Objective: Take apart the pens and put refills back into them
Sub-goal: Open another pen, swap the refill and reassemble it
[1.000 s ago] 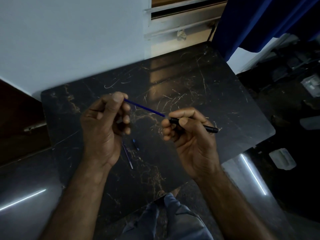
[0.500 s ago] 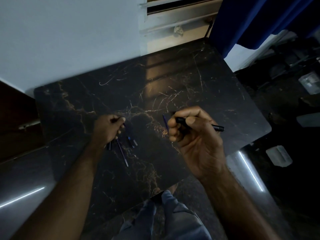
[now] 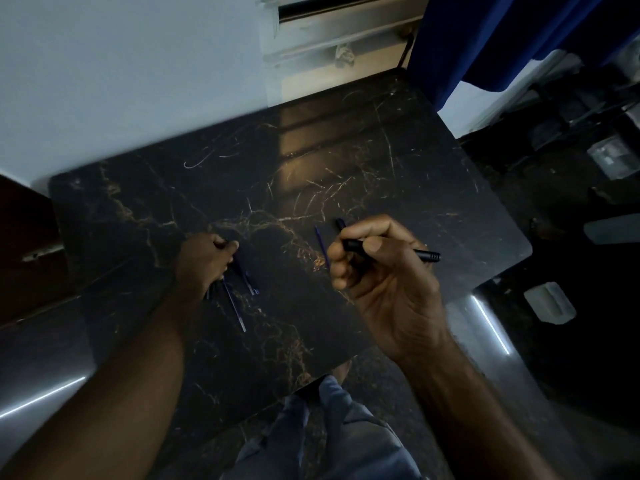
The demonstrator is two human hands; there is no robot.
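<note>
My right hand [image 3: 384, 285] is raised over the table's right side and grips a black pen barrel [image 3: 415, 253] that points right. Just left of that hand, a thin blue refill [image 3: 321, 243] lies on the dark marble table [image 3: 346, 161], with a short dark pen piece [image 3: 340, 223] beside it. My left hand [image 3: 204, 263] is down on the table at centre left, its fingers pinched on the top of a dark blue pen piece [image 3: 247, 277]. Another blue refill [image 3: 234, 308] and a small dark part [image 3: 209, 293] lie just below that hand.
A white wall and a window frame [image 3: 329, 32] stand behind the table, and a blue curtain [image 3: 502, 39] hangs at the back right. The table's right edge drops to a dark floor holding white containers [image 3: 549, 303]. My knee [image 3: 332, 431] shows below the front edge.
My left hand pulled the blue refill out of the black barrel, let it go near my right hand, then dropped to the pen parts at centre left. My right hand still holds the barrel.
</note>
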